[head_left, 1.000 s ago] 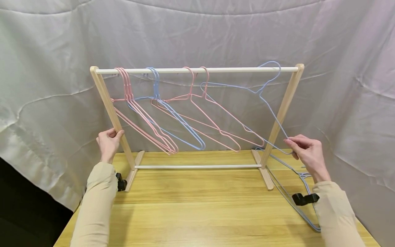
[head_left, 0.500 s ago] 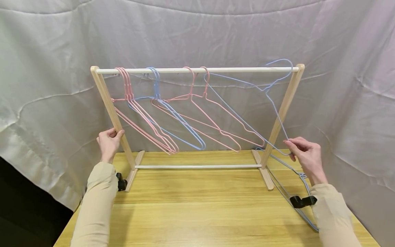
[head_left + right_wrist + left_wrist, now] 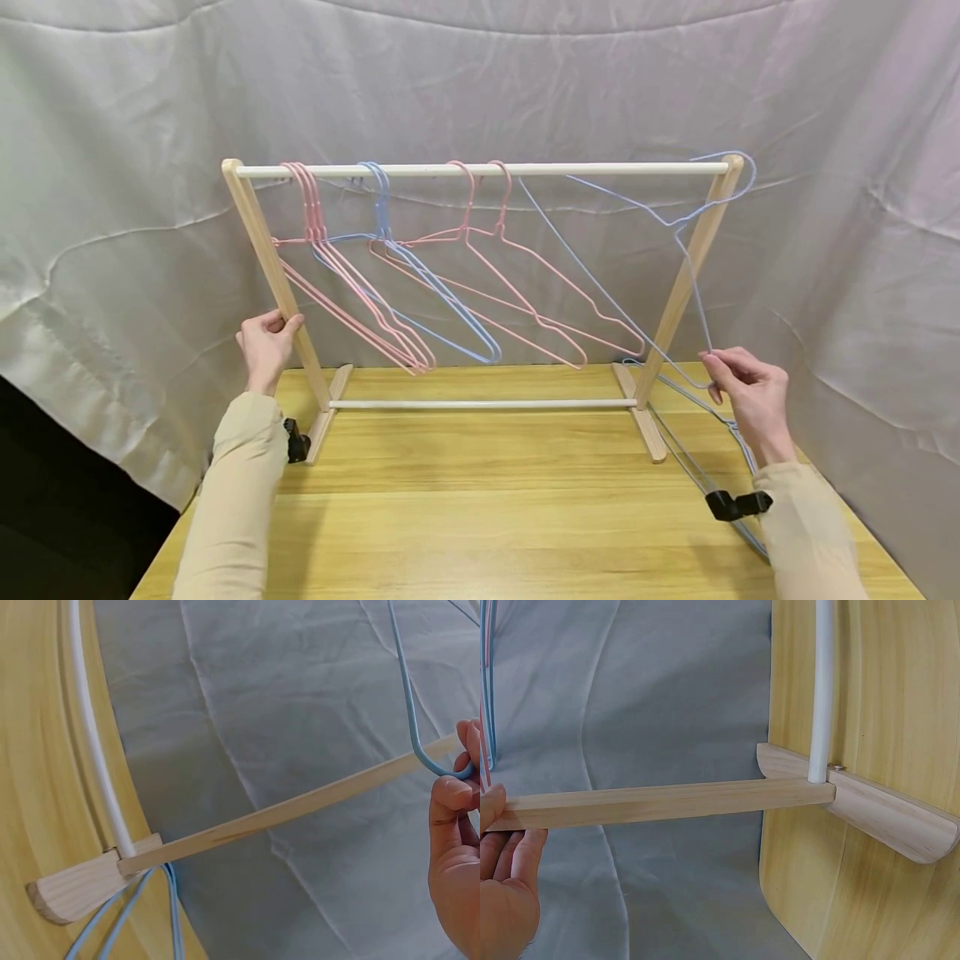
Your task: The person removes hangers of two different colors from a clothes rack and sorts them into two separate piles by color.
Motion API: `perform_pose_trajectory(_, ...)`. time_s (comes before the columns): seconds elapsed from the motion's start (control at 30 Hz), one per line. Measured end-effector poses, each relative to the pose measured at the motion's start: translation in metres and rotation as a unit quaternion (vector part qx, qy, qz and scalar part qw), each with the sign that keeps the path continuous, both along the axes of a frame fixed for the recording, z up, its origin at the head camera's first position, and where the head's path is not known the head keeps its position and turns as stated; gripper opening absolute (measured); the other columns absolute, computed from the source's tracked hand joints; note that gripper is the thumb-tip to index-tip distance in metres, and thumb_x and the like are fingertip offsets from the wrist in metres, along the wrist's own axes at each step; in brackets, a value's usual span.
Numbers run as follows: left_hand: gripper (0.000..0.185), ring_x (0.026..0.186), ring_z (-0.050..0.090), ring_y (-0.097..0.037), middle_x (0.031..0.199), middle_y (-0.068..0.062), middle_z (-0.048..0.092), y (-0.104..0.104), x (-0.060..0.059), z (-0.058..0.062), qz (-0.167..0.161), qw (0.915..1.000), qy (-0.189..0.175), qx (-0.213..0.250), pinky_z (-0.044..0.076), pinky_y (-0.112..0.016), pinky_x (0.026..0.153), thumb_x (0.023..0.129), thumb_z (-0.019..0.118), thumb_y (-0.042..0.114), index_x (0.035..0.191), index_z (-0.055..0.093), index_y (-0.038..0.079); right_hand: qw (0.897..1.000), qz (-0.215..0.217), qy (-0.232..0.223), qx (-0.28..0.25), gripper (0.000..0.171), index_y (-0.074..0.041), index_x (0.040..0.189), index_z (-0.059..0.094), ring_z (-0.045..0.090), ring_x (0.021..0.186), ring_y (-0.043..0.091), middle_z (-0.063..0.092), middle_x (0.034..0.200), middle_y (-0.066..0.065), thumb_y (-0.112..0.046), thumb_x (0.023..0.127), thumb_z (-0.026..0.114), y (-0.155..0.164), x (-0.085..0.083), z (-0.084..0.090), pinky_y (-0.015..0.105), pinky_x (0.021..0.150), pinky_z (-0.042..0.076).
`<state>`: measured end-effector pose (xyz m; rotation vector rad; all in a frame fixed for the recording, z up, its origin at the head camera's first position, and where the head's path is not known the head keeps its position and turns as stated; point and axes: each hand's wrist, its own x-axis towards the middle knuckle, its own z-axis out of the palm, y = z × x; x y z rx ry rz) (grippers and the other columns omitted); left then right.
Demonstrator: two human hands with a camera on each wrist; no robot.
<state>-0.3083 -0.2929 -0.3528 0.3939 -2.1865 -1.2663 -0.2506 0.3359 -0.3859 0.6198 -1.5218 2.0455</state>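
Note:
My right hand (image 3: 750, 400) pinches the lower corner of a blue wire hanger (image 3: 699, 296). Tilted, this hanger has its hook at the right end of the rack's white top rail (image 3: 585, 169), overlapping the top of the right wooden post in the head view. The same pinched corner (image 3: 424, 754) shows in the right wrist view. With fingers and thumb, my left hand (image 3: 264, 346) grips the left wooden post (image 3: 272, 258), also seen as a pale bar (image 3: 667, 804) in the left wrist view. Pink hangers (image 3: 390, 321) and blue hangers (image 3: 442, 292) hang along the rail.
The rack's lower white rod (image 3: 480, 405) joins its two wooden feet on the wood-grain table (image 3: 465, 500). More blue hangers (image 3: 682, 454) lie on the table at the right, partly behind the right arm. Grey curtain (image 3: 480, 83) stands behind the rack.
My right hand has shifted the blue hanger to the right, so its hook moved from inside the right post to the rail's end. The left hand has stayed on its post.

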Motion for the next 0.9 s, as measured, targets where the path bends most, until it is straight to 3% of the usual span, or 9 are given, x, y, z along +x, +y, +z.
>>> perform_pose_trajectory(0.07,0.033,0.113,0.066,-0.027,0.115,-0.023,0.07,0.0,0.0,0.0,-0.003,1.0,0.005,0.0,0.044,-0.031,0.104,0.095,0.07,0.02,0.121,0.072,0.0,1.0,-0.01,-0.007,-0.008,0.019,0.016,0.098,0.072,0.063,0.063,0.011,0.077,0.088,0.009,0.021,0.09,0.055,0.001,0.002,-0.005,0.021,0.043,0.041)
perform_pose_trajectory(0.17,0.033,0.091,0.068,-0.005,0.114,-0.022,0.071,0.0,0.0,-0.001,-0.001,1.0,0.005,-0.001,0.046,-0.02,0.093,0.094,0.071,0.021,0.121,0.072,0.001,0.999,-0.033,-0.029,-0.02,0.017,0.017,0.097,0.071,0.061,0.061,0.011,0.075,0.086,0.008,0.02,0.09,0.057,0.004,0.006,-0.013,0.019,0.043,0.042)
perform_pose_trajectory(0.3,0.034,0.071,0.049,0.018,0.114,-0.022,0.071,0.0,0.001,-0.001,0.0,1.0,0.003,-0.004,0.041,-0.009,0.079,0.094,0.071,0.022,0.121,0.072,0.002,0.996,-0.06,-0.054,-0.048,0.014,0.019,0.097,0.07,0.059,0.055,0.013,0.073,0.083,0.01,0.019,0.089,0.058,0.008,0.012,-0.026,0.019,0.043,0.043)
perform_pose_trajectory(0.47,0.035,0.074,0.047,0.016,0.116,-0.021,0.071,0.001,0.002,-0.001,-0.004,1.0,0.001,0.002,0.039,-0.008,0.079,0.095,0.071,0.023,0.122,0.072,0.002,0.992,-0.058,-0.047,-0.1,0.016,0.019,0.095,0.07,0.056,0.053,0.015,0.073,0.083,0.012,0.021,0.09,0.055,0.015,0.019,-0.044,0.02,0.042,0.043)
perform_pose_trajectory(0.53,0.035,0.076,0.053,0.014,0.116,-0.02,0.071,0.001,0.002,-0.001,-0.004,1.0,-0.003,0.001,0.04,-0.007,0.078,0.095,0.07,0.024,0.123,0.071,0.003,0.991,-0.042,-0.032,-0.124,0.019,0.02,0.095,0.07,0.054,0.052,0.016,0.072,0.083,0.014,0.023,0.09,0.052,0.018,0.023,-0.052,0.021,0.042,0.042)
perform_pose_trajectory(0.67,0.035,0.098,0.069,-0.01,0.117,-0.019,0.071,0.001,0.002,0.001,-0.004,1.0,-0.005,0.003,0.039,-0.007,0.078,0.095,0.07,0.024,0.124,0.071,0.003,0.984,-0.002,-0.004,-0.176,0.022,0.023,0.094,0.069,0.05,0.05,0.018,0.07,0.082,0.017,0.025,0.091,0.047,0.024,0.028,-0.065,0.023,0.04,0.039)
perform_pose_trajectory(0.77,0.035,0.113,0.067,-0.025,0.118,-0.02,0.07,0.001,0.003,0.001,-0.004,1.0,-0.005,0.004,0.039,-0.008,0.079,0.095,0.07,0.024,0.124,0.071,0.003,0.98,0.013,0.004,-0.198,0.024,0.023,0.095,0.068,0.05,0.05,0.019,0.072,0.085,0.02,0.025,0.091,0.045,0.028,0.032,-0.074,0.024,0.04,0.04)
perform_pose_trajectory(0.9,0.035,0.098,0.068,-0.011,0.117,-0.021,0.07,0.001,0.003,0.001,-0.001,1.0,-0.005,0.002,0.04,-0.008,0.077,0.095,0.07,0.023,0.123,0.072,0.003,0.977,0.019,0.002,-0.213,0.028,0.02,0.094,0.07,0.052,0.05,0.019,0.073,0.086,0.021,0.024,0.093,0.043,0.034,0.038,-0.085,0.024,0.041,0.042)
